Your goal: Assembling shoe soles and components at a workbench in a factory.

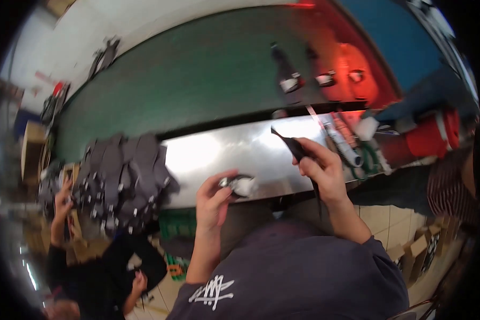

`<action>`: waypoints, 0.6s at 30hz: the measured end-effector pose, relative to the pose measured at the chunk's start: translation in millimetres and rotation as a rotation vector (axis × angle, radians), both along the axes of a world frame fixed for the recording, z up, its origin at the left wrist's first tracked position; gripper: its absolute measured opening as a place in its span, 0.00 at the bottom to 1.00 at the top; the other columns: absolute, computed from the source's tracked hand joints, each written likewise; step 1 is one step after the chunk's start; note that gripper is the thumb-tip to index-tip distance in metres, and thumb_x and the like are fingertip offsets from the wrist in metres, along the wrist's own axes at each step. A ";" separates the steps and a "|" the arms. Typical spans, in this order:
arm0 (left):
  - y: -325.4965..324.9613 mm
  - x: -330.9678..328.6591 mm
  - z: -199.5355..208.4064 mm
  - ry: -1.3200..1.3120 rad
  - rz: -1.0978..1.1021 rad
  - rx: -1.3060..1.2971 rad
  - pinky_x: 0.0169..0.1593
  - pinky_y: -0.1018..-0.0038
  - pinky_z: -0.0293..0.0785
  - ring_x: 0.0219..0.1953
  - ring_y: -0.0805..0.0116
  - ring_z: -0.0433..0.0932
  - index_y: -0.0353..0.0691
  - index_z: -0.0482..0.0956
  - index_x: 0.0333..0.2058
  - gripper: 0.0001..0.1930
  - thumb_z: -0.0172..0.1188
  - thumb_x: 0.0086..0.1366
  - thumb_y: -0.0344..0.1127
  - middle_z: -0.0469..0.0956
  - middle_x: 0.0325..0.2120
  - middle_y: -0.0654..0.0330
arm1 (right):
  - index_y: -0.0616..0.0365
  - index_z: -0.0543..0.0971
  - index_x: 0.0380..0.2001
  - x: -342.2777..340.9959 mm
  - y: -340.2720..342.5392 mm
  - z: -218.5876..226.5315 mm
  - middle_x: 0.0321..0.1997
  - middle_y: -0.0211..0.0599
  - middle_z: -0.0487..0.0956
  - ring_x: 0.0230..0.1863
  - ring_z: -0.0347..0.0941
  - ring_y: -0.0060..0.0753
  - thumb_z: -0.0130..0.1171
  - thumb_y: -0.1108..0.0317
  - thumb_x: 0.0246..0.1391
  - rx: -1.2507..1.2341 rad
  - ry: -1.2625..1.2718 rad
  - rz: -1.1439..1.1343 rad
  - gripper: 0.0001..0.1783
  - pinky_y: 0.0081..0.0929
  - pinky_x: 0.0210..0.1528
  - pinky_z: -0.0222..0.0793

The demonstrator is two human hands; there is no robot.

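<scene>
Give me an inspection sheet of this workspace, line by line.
Surface: shiny metal bench top, with a green conveyor belt behind it.
Job's things: small dark piece with a white part in the left hand; thin black strap-like piece in the right hand.
Clutter: pile of grey flat pieces at bench left; tubes and tools at bench right; red container.
Grippers: both hands closed on their pieces.
Cables: nothing seen.
Surroundings: another person at lower left; cardboard boxes on the tiled floor.
</scene>
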State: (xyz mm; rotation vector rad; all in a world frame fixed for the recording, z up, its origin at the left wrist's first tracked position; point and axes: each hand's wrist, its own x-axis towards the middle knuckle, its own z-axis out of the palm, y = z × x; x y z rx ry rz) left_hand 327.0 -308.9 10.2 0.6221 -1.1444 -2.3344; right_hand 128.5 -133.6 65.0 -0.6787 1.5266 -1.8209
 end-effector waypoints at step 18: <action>1.0 3.1 12.5 0.158 -0.015 -0.011 0.50 0.67 0.77 0.48 0.61 0.77 0.33 0.77 0.45 0.18 0.61 0.52 0.18 0.76 0.48 0.45 | 0.63 0.79 0.46 55.5 -20.1 -14.8 0.38 0.41 0.79 0.38 0.76 0.32 0.62 0.80 0.45 -0.077 0.454 0.157 0.21 0.23 0.41 0.69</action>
